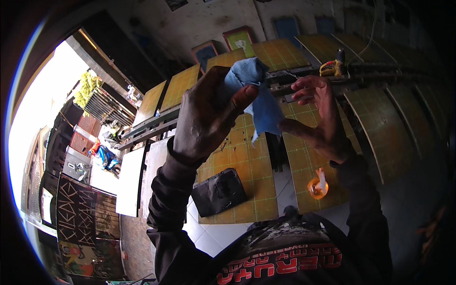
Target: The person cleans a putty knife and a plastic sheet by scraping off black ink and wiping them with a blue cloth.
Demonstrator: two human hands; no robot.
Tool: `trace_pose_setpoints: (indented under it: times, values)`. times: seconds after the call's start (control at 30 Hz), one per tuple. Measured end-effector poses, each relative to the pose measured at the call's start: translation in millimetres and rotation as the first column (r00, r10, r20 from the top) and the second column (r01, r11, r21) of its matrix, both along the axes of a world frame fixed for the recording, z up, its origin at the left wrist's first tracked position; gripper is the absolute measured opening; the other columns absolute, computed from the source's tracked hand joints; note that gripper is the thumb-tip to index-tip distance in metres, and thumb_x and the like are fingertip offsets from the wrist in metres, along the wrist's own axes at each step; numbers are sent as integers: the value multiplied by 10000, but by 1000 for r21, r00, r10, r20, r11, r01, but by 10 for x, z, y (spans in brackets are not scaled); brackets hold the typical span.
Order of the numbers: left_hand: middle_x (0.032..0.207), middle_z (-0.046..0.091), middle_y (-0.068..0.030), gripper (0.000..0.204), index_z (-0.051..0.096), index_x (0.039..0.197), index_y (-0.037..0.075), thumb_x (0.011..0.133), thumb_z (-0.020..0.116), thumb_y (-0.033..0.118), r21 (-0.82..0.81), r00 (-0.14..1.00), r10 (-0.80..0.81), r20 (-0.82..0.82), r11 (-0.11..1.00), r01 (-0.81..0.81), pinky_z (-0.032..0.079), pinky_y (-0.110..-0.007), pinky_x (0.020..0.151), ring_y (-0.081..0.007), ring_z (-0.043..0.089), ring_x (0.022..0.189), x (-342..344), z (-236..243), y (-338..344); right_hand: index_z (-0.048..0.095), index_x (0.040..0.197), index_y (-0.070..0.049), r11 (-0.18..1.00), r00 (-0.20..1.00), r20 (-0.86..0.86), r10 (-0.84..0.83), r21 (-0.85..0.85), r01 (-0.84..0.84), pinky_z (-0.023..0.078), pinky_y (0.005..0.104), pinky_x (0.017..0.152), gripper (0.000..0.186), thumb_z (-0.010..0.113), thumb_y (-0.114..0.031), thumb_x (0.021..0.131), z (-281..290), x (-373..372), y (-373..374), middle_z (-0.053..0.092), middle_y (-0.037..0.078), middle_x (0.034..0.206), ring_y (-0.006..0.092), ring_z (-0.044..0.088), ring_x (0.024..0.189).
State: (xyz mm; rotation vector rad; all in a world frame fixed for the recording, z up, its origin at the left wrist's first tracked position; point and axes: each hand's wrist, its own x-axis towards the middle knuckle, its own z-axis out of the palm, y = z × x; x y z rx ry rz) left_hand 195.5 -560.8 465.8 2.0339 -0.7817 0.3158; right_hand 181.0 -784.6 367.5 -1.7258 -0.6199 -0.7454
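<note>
My left hand (202, 118) is closed around the top of a crumpled light blue cloth (263, 111), which hangs down in a loose flap. My right hand (320, 121) is open to the right of the cloth, fingers apart and curved, its thumb at the flap's lower edge; I cannot tell whether it touches. Below them, a black flat piece (216, 192) lies on a yellow gridded board (251, 156). On the board to the right stands a small orange bottle (317, 189) with a pale nozzle.
More gridded boards (368, 130) line dark rails in rows. A yellow-and-black tool (335, 66) with a cord sits on the far rail. Framed screens (237, 40) lean on the back wall. At the left, a blue motorbike (107, 156) stands by a bright open doorway.
</note>
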Motion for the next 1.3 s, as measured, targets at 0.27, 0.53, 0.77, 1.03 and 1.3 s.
trace_pose_setpoints:
  times: [0.27, 0.53, 0.77, 1.03, 1.3]
  values:
    - [710, 638, -119, 384, 602, 983, -30, 862, 705, 320, 102, 999, 12, 51, 995, -17, 459, -309, 543, -156, 626, 620, 19, 82, -63, 608, 1031, -76, 949, 925, 322, -203, -168, 267, 461, 373, 761, 502, 851, -310, 660, 114, 37, 307, 465, 98, 1108, 176, 563, 839]
    - [770, 679, -128, 347, 593, 988, -19, 856, 716, 277, 240, 959, -42, 280, 970, -28, 498, -317, 559, -195, 670, 648, 62, 87, -21, 631, 886, -57, 965, 940, 305, -154, -157, 209, 468, 350, 757, 238, 760, -234, 793, 96, 247, 279, 527, 94, 987, 223, 587, 820]
    - [783, 689, -122, 315, 594, 976, -16, 860, 719, 249, 151, 997, 34, 64, 988, -44, 499, -292, 574, -170, 682, 695, 71, 90, -26, 618, 817, -94, 998, 995, 90, 41, -47, -37, 408, 293, 704, 159, 711, -218, 851, 73, 302, 81, 572, -4, 806, 121, 561, 793]
    - [786, 693, -100, 347, 596, 1001, -21, 875, 705, 284, 55, 998, -33, -54, 998, 36, 483, -274, 583, -122, 661, 694, 80, 138, -85, 612, 905, -134, 932, 924, -133, 358, 116, -344, 429, 294, 777, 167, 744, -206, 833, 0, 287, -5, 618, -40, 876, 81, 594, 885]
    - [891, 718, -107, 319, 601, 1122, -6, 907, 626, 228, 136, 999, -50, 2, 989, 50, 441, -243, 509, -100, 606, 598, 111, 125, -73, 606, 828, -98, 787, 748, -264, 608, 326, -524, 464, 303, 807, 159, 755, -153, 818, 2, 305, -132, 623, -24, 885, 74, 582, 885]
